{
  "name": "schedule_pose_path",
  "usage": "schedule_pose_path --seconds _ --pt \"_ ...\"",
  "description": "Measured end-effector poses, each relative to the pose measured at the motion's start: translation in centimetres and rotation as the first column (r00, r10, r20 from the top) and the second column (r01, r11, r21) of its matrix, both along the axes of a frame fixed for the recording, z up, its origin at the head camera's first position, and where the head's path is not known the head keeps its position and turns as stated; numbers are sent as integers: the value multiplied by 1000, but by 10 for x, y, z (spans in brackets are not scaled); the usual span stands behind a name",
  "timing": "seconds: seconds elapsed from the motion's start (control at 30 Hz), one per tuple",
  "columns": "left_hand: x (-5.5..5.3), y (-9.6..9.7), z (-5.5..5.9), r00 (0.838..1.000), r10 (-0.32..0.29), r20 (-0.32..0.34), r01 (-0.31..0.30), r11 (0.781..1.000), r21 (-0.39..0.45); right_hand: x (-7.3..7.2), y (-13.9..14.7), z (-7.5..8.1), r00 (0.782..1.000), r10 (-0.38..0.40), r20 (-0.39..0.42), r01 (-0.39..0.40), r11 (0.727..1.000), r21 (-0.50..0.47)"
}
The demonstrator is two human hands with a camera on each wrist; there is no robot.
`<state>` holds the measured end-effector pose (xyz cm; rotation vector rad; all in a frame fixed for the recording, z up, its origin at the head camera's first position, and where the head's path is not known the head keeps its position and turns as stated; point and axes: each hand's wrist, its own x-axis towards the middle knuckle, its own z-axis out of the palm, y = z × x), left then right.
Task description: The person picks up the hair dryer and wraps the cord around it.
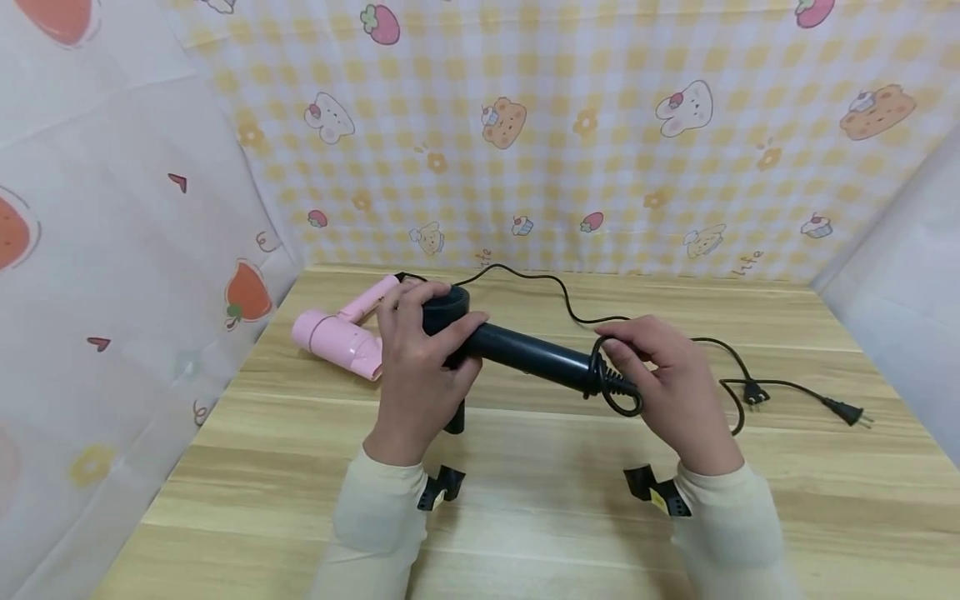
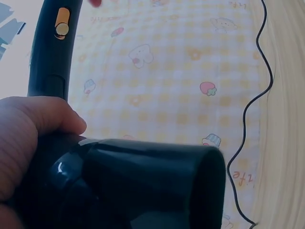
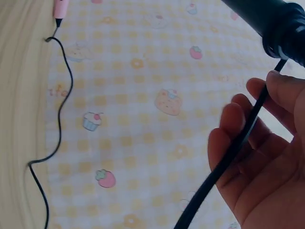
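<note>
We clamp the black dryer [image 1: 532, 351] in our left hand [image 1: 420, 362] and pinch its cord [image 3: 224, 163] in our right hand [image 1: 667, 387], wrapping apparently just begun, the slack at right yet to gather.

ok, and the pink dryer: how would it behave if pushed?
The pink dryer probably won't roll far: its barrel is round, but the handle juts out sideways. It may slide easily, since its casing looks smooth. The thin, wavy cord at the handle's end looks floppy, so likely adds little resistance.
</note>
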<state>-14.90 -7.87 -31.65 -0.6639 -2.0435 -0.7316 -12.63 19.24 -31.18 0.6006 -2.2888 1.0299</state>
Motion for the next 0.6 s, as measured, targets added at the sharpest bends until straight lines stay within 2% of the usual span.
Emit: schedule_pose_path --seconds 0.13,0.43,0.6 --pt "1 -1 1 1000 24 0 -24 1000 13 -5 -4 -8 999 6 48 -7 999 32" --pt "0 -2 3 996 86 8 -86 996 12 -10 -13 -13 1000 18 16 -19 996 85" --pt "2 -3 2 994 107 -2 -107 994 16 -8 -18 -13 994 5 111 -14 997 81"
